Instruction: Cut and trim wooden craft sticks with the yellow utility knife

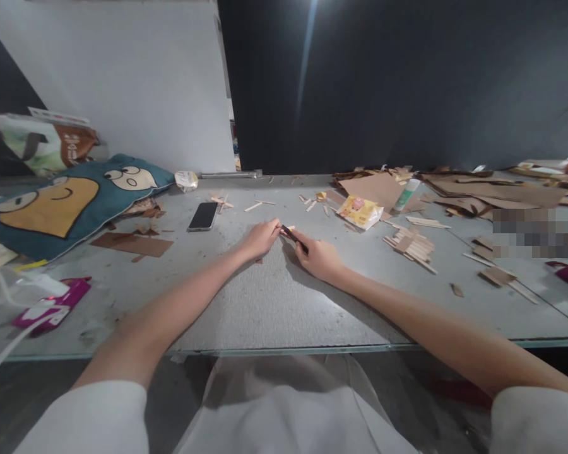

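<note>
Over the middle of the table, my right hand is closed around a slim black knife-like tool, whose far end points toward my left hand. My left hand is closed, its thumb and fingertips pinched together just left of the tool's tip. A small pale piece, perhaps wood, shows between the two hands; its full shape is hidden. Below my left fingers lies a small brown scrap. A phone rests to the left of my left hand.
Flat wooden sticks, a yellow packet, a green-and-white tube and cardboard sheets lie to the right. On the left are a teal cushion, a cardboard piece and a purple power strip with cables.
</note>
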A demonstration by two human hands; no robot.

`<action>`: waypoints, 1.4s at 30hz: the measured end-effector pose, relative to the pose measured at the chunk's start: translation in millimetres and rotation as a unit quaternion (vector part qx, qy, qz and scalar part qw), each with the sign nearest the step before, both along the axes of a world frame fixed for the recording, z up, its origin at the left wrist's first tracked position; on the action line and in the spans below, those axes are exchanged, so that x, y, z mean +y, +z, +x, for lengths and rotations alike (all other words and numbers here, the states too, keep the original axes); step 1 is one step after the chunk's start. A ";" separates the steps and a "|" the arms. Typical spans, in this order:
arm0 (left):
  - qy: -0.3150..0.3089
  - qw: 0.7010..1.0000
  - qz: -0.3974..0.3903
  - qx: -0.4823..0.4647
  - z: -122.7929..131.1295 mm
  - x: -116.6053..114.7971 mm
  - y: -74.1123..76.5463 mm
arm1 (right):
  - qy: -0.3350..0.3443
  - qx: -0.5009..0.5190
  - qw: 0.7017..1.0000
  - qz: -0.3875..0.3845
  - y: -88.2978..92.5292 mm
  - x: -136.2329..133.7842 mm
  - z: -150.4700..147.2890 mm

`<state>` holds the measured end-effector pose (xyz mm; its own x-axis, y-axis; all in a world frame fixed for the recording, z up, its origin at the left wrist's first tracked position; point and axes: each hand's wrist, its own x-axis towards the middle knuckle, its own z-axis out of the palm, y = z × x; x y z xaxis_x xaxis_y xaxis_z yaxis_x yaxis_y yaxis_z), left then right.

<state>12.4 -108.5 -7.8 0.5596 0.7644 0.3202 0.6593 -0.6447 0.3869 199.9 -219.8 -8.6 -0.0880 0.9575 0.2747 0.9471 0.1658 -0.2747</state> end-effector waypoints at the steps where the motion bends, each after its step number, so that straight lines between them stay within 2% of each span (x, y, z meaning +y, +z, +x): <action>1: -0.002 1.000 -0.003 -0.004 0.5 0.4 -0.3 | 0.002 0.000 1.000 0.001 -0.1 -1.3 0.4; 7: -0.003 1.000 -0.012 -0.026 1.8 0.9 -1.1 | 0.011 -0.019 1.000 -0.003 0.6 -0.8 0.8; 12: -0.029 0.999 -0.011 -0.021 1.4 0.2 -0.7 | 0.005 -0.020 1.000 -0.007 1.1 6.1 -0.3; 23: -0.006 0.998 -0.009 -0.060 5.6 6.3 -4.0 | 0.004 0.007 1.000 0.007 1.6 -4.7 2.1; 31: -0.049 0.998 -0.011 -0.041 5.5 4.1 -2.7 | 0.002 -0.002 1.000 -0.005 5.4 5.9 1.4; 36: -0.006 0.998 -0.010 -0.060 8.2 3.2 -3.1 | 0.002 -0.004 1.000 -0.008 7.7 1.4 -0.8; 42: -0.022 0.998 -0.014 -0.055 6.7 2.1 -0.7 | 0.003 -0.002 1.000 -0.013 7.2 -0.5 -0.7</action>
<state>19.1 -106.3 -8.5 0.5548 0.7498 0.3605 0.5834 -0.6596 0.4740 199.1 -220.4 -1.5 -0.0950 0.9636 0.2500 0.9475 0.1645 -0.2741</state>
